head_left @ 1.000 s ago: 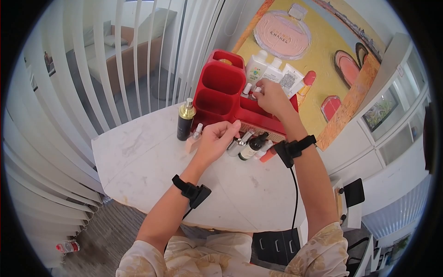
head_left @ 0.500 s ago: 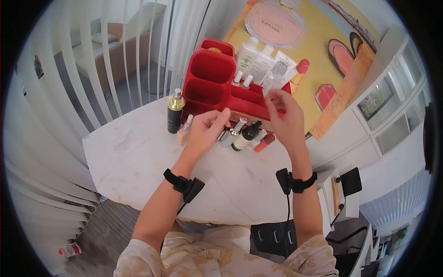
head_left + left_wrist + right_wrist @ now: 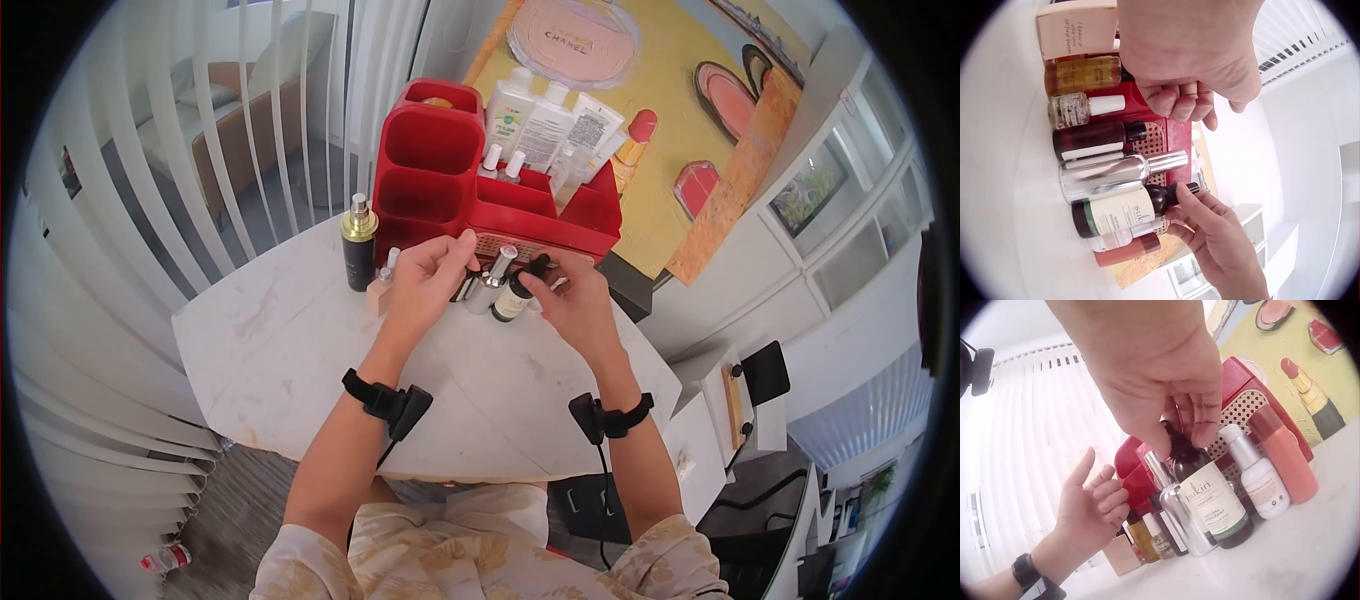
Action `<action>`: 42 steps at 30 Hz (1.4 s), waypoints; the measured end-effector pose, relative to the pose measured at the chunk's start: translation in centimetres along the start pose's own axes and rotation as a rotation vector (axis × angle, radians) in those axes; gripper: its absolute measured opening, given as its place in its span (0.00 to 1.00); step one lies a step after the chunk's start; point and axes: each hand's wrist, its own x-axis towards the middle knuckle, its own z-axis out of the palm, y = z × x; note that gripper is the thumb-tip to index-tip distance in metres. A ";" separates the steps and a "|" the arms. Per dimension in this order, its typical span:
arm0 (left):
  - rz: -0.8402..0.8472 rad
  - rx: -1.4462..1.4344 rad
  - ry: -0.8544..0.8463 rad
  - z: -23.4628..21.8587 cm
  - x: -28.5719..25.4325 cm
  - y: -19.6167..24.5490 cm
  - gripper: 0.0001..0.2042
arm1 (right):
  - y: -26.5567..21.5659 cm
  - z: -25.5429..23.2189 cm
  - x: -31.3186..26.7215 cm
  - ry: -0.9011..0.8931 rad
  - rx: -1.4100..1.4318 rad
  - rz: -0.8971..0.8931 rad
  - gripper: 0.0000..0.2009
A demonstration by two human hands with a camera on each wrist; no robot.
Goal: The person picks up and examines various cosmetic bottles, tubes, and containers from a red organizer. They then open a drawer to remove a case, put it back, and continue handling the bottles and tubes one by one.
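My right hand point(image 3: 577, 305) pinches the black spray top of a dark bottle point(image 3: 1213, 506) with a cream label reading "sukin". The bottle stands at the front of the red organizer point(image 3: 530, 222). A shiny silver bottle point(image 3: 1104, 178) is on one side of it. On the other are a white pump bottle point(image 3: 1263, 484) and a coral tube point(image 3: 1288, 462). My left hand point(image 3: 425, 285) hovers by the organizer's front, fingers loosely curled around nothing. Below it in the left wrist view are an amber bottle point(image 3: 1085, 75) and a small white-capped bottle point(image 3: 1071, 111).
White bottles point(image 3: 510, 110) and a white tube point(image 3: 592, 125) stand at the back of the organizer, with small clear bottles point(image 3: 563, 172) in front. A black bottle with a gold collar point(image 3: 358, 250) stands left on the marble table point(image 3: 290, 340). A painting point(image 3: 690, 150) leans behind.
My right hand left a small clear bottle in the organizer's right part, then came down in front and took hold of the dark spray bottle's top. The left hand has kept its pose.
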 end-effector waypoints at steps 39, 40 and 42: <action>-0.267 -0.514 -0.314 -0.4 -0.1 2.0 0.28 | -4.3 2.3 1.9 -0.031 0.677 0.093 0.20; -0.242 -0.528 -0.284 -0.3 -0.1 2.3 0.28 | -3.9 2.8 1.5 -0.062 0.707 0.099 0.21; -0.198 -0.611 -0.287 -0.5 0.2 2.2 0.28 | -3.3 3.7 0.6 -0.122 0.765 0.111 0.22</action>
